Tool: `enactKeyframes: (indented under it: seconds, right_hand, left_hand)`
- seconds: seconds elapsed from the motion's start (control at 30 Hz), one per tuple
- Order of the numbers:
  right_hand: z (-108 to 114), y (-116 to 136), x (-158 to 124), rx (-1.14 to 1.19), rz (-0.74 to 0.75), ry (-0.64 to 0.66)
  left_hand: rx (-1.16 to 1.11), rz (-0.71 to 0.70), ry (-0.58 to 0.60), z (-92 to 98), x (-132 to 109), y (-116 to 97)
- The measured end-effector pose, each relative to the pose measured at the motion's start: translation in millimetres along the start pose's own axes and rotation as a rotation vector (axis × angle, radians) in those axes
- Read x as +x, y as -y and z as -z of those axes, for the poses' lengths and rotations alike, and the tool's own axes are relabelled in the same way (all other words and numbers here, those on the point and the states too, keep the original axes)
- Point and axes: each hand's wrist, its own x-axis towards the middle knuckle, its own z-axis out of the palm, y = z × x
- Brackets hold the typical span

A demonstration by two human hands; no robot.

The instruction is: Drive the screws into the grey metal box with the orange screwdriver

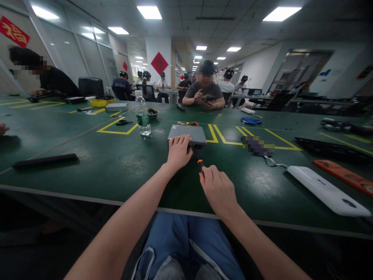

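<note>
A grey metal computer power supply (190,132) sits on the green table, with a bundle of coloured wires (189,124) at its far side. My left hand (178,151) holds it steady, fingers curled over its top near the front left edge. A socket shows on the face towards me. Just in front of that face, my right hand (219,189) is closed round a screwdriver (201,165) with a black and orange handle. The screwdriver points at the power supply's near side; its tip is too small and dark to tell whether it touches.
A water bottle (142,114) stands left of the power supply, a small bowl (153,113) behind it. A long black bar (46,160) lies at left. On the right are a white power bank (326,189), a cable and an orange phone case (345,175). A person (205,91) sits opposite.
</note>
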Motion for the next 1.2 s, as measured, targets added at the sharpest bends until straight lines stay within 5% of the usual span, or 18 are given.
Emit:
enactKeyframes:
  seconds: [0.17,0.37,0.77,1.2]
  right_hand:
    - [5.6,10.6,4.2,0.387,-0.437,0.203]
    - [-2.7,12.7,16.6,1.536,-1.156,0.247]
    - [-1.3,22.4,33.5,2.172,-1.567,0.252]
    - [6.0,25.8,42.5,2.391,-1.701,0.263]
  left_hand:
    - [-0.009,-0.002,-0.012,1.1,-1.0,1.0]
    - [-0.026,0.009,-0.035,-0.7,0.3,1.8]
    - [-0.025,0.015,-0.041,-0.9,0.7,1.5]
    - [-0.025,0.010,-0.034,1.0,1.0,1.7]
